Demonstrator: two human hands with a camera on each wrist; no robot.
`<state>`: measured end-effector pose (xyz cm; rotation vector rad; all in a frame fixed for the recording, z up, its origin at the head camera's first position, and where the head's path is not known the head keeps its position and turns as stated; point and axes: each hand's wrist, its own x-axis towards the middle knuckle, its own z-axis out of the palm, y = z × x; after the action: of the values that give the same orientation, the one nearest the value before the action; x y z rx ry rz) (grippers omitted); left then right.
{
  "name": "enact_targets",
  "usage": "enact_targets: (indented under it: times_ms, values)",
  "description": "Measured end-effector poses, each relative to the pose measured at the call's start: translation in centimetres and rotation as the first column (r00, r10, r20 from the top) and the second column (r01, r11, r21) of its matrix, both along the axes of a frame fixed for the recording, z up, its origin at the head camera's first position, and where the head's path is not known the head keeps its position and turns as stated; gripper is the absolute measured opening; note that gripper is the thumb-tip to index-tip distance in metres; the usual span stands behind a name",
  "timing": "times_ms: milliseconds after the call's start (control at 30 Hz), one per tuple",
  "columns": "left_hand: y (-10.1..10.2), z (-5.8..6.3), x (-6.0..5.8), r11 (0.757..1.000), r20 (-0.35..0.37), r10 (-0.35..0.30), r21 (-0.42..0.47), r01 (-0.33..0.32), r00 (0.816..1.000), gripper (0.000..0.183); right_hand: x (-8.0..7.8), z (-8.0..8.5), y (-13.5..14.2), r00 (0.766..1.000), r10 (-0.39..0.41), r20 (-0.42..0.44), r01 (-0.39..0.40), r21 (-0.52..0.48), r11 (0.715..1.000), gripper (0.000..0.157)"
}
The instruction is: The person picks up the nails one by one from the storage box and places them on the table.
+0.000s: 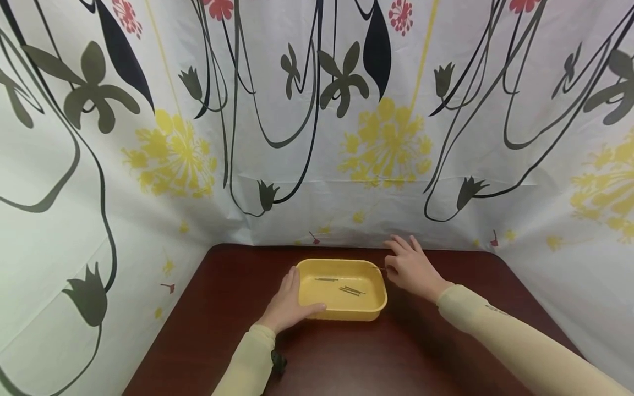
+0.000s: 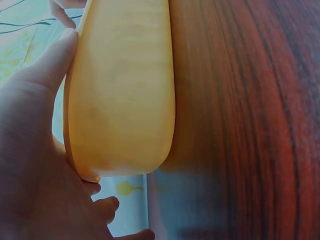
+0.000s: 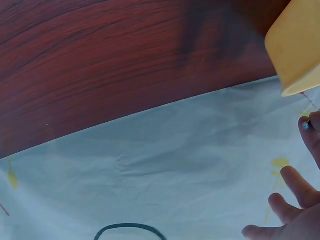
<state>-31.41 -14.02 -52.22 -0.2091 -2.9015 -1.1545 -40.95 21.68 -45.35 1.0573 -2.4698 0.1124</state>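
A shallow yellow plastic tray [image 1: 342, 315] holds several thin dark nails [image 1: 351, 291], lying flat on its bottom in two loose groups. My left hand [image 1: 289, 302] holds the tray's near left corner, with the thumb over the front rim and the fingers along the left side. At the right rim my right hand [image 1: 410, 268] pinches one thin nail [image 1: 378, 268] between thumb and index finger; it points left over the rim. The small round end of that nail [image 3: 305, 126] shows at the fingertips in the right wrist view, while the other fingers spread apart.
The tray stands on a dark reddish-brown wood-grain table [image 1: 342, 363]. A white curtain [image 1: 307, 159] with a flower print hangs behind the table and along both sides. Something dark [image 1: 278, 363] sits by the left wrist.
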Motion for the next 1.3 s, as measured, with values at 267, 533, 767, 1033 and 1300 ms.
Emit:
enact_targets:
  times_ms: [267,533,767,1033,1300]
  values:
    - [0.0,0.6,-0.3,1.000,-0.006,-0.004,-0.021,0.004,1.000,0.126,-0.2,0.6,2.1,0.997,-0.074,-0.028,0.074,-0.019,0.997,0.019]
    - [0.1,0.9,-0.4,0.999,0.004,-0.006,-0.048,0.006,1.000,0.127,0.2,0.2,4.6,0.991,-0.134,-0.023,0.133,-0.044,0.990,0.017]
    - [0.3,0.7,-0.3,0.997,-0.004,-0.003,-0.079,0.002,1.000,0.127,0.1,-0.8,7.0,0.985,-0.171,-0.019,0.169,-0.048,0.984,0.016]
    - [0.2,0.8,-0.3,0.996,-0.023,-0.007,-0.087,0.005,1.000,0.126,0.2,-2.3,8.7,0.985,-0.171,0.005,0.171,-0.043,0.984,0.013]
    - [0.0,0.8,-0.2,0.994,-0.008,0.006,-0.112,-0.007,1.000,0.128,0.6,-4.2,10.1,0.981,-0.191,0.031,0.191,-0.015,0.981,0.015]
